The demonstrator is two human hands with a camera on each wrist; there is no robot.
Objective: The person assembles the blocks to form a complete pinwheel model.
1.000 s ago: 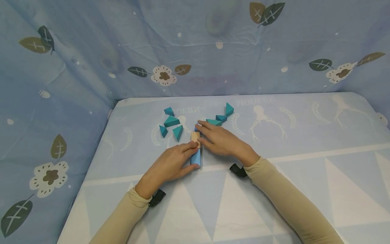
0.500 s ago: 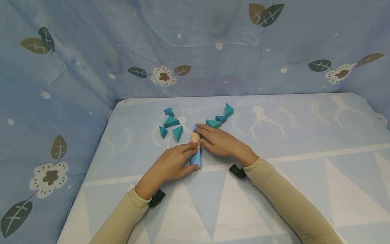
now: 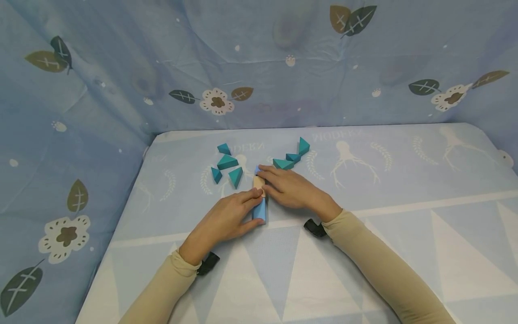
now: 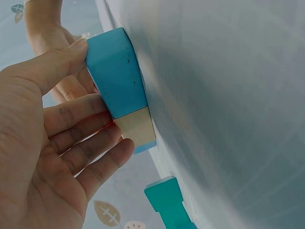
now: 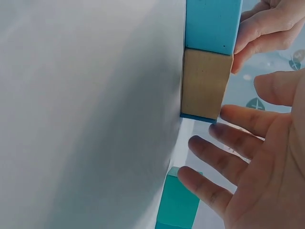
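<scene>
In the head view, a light-blue block [image 3: 260,211], a bare wooden block [image 3: 259,182] and a smaller blue block [image 3: 257,169] lie end to end in a row. My left hand [image 3: 227,216] holds the light-blue block, thumb at its near end and fingers across to the wooden one. The left wrist view shows this hand's fingertips along the side of the light-blue block [image 4: 116,71]. From the right, my right hand [image 3: 297,188] touches the far end of the row with extended fingers, partly hiding the blue block. Its thumb stays apart from the wooden block [image 5: 206,85] in the right wrist view.
Several teal and blue triangular blocks [image 3: 228,162] lie loose just beyond the left hand. To the right of the row's far end, a teal triangle [image 3: 283,164], a blue one [image 3: 293,157] and another teal one [image 3: 304,146] form a slanting line. A patterned cloth [image 3: 364,252] covers the table.
My right fingers have drawn slightly toward me and left, and more of the far blue block shows; it sits a little further left. The left hand has stayed still.
</scene>
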